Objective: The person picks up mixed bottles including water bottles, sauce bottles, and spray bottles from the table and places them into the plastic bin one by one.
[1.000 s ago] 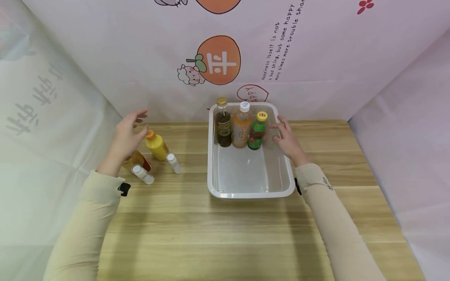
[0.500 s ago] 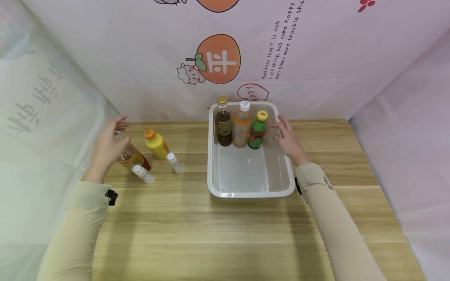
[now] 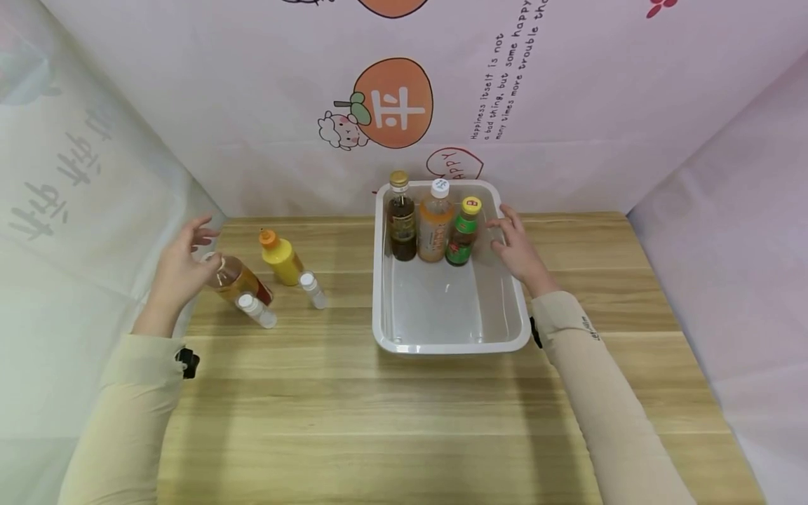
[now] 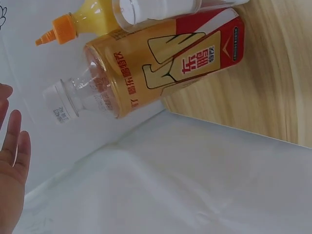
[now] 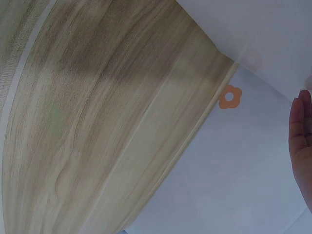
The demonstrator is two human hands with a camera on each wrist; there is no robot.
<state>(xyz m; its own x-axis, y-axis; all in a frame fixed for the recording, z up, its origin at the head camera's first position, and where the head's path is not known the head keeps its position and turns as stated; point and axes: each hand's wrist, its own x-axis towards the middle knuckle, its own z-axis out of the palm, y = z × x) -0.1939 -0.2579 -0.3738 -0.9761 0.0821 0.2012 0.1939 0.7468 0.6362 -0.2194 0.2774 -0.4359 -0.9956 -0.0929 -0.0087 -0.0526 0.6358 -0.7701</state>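
Left hand: The left hand (image 3: 179, 270) is held with fingers apart, just beside the white-capped bottle (image 4: 161, 63); the left wrist view shows a gap between them and cuts off most of the palm.
Right hand: The right hand (image 3: 520, 256) has its fingers spread over the right side of the white basin (image 3: 451, 348); whether it touches the rim cannot be told, and the right wrist view crops it at the edge.
White-capped bottle: It stands on the wooden table (image 3: 353, 407), left of the basin, partly hidden by the thumb and a clear jar (image 3: 257, 311). Red 东鹏 reads on its tan-and-red label; the cap print is too small.
Beside it: A yellow squeeze bottle (image 3: 282, 263) with an orange nozzle, and a second clear jar (image 3: 313, 291).
In the basin: A dark gold-capped bottle (image 3: 402, 228), an orange-labelled bottle (image 3: 434, 228) and a green-labelled bottle (image 3: 463, 238), their labels illegible.
Back wall: The printed wall sheet (image 3: 252, 175) carries 平, "HAPPY" partly behind the basin, and "Happiness itself is not a bad thing, but some happy", the last line cut off after "many times more trouble".
Left sheet: Its characters (image 3: 78, 158) are faint.
Right wrist view: A pale curved strip (image 5: 23, 58) is hard to identify.
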